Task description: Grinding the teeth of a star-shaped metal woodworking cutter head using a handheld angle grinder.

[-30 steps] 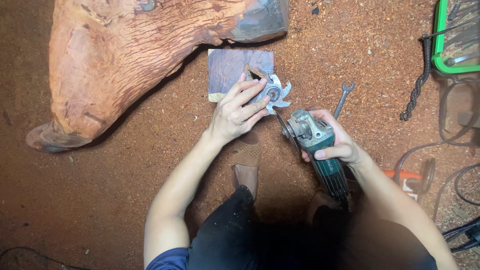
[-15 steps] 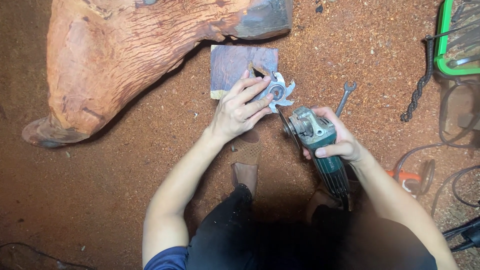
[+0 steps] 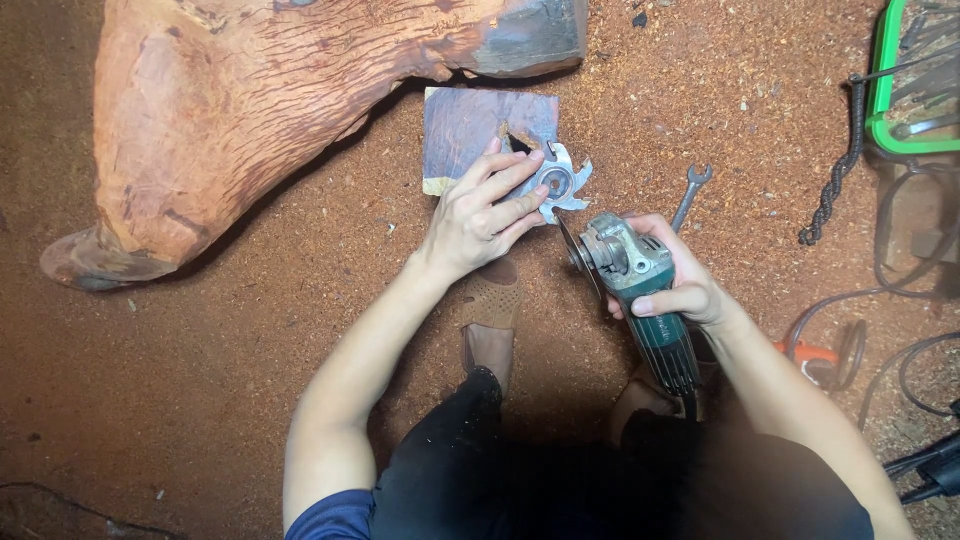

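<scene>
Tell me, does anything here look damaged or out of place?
The dark wood slab has a jagged broken notch beside the toothed cutter disc under the left hand. The spanner lies loose in sawdust beside the angle grinder.

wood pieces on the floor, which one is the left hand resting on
The small flat dark slab, not the big reddish log behind it. The left hand lies at its edge, fingers on a toothed metal cutter disc.
</scene>
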